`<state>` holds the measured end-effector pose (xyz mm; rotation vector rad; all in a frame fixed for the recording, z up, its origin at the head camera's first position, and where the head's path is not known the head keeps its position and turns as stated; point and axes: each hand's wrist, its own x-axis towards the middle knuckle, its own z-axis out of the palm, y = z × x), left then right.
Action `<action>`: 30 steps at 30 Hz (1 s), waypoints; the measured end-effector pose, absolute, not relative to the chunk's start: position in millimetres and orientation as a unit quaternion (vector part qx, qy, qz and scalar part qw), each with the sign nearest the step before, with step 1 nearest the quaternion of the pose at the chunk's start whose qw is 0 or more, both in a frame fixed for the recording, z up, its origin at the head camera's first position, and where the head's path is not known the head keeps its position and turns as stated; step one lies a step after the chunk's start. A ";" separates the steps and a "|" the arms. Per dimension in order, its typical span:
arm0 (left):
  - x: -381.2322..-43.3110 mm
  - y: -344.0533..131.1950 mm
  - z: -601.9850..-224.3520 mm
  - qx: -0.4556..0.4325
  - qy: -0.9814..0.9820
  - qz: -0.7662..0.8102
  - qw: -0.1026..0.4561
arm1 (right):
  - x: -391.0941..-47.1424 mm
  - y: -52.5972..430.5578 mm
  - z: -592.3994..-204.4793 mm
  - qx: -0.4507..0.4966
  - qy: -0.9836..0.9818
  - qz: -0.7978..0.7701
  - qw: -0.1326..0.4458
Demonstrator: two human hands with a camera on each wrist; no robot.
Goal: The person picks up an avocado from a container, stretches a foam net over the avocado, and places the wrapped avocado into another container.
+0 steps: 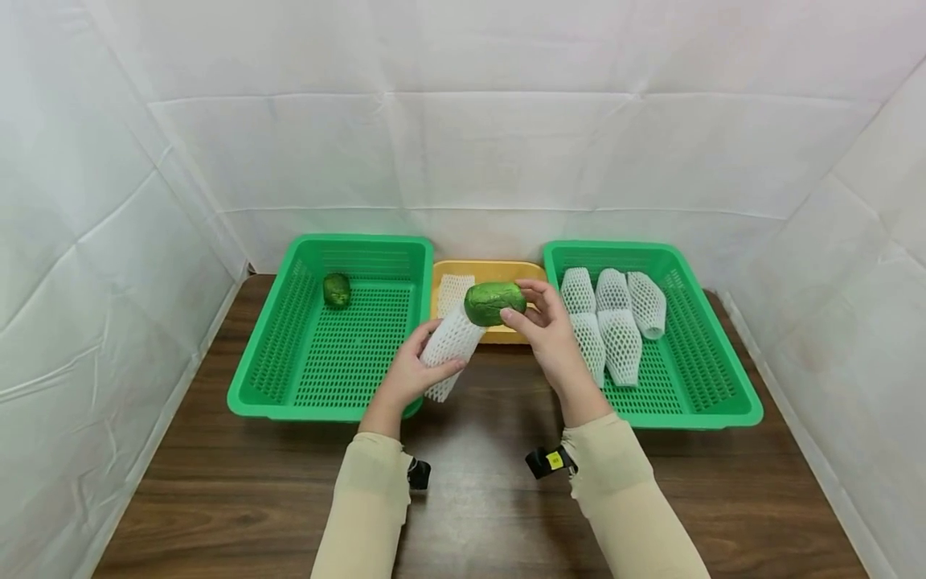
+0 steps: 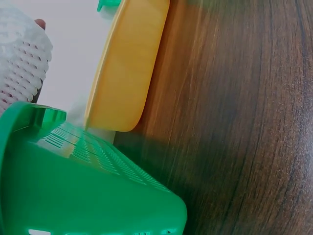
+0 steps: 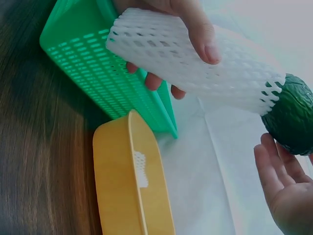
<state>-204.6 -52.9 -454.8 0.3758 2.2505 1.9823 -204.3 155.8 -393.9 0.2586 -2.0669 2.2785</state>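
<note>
My left hand (image 1: 414, 371) grips a white foam net sleeve (image 3: 166, 54), its thumb across the top and fingertips curled beneath. With thumb and fingers, my right hand (image 1: 547, 334) holds a wrinkled, dark green oval fruit (image 1: 495, 303). In the right wrist view the fruit's near end (image 3: 289, 117) sits at the sleeve's open mouth, whose net edge laps over it. Both hands are raised above the table, in front of a yellow tray (image 1: 506, 334). Only part of the sleeve and one fingertip show in the left wrist view.
The left green basket (image 1: 253, 354) holds another green fruit (image 1: 336, 290). Several net-covered pieces (image 1: 618, 346) lie in the right green basket (image 1: 712, 342). A flat foam net (image 1: 454, 289) lies in the yellow tray between them. White sheeting (image 1: 463, 153) surrounds the brown wooden table (image 1: 477, 498).
</note>
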 end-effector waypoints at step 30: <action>-207.6 -52.6 -457.1 0.132 0.762 0.632 0.055 | -192.1 135.5 -365.9 0.086 -0.777 0.624 0.002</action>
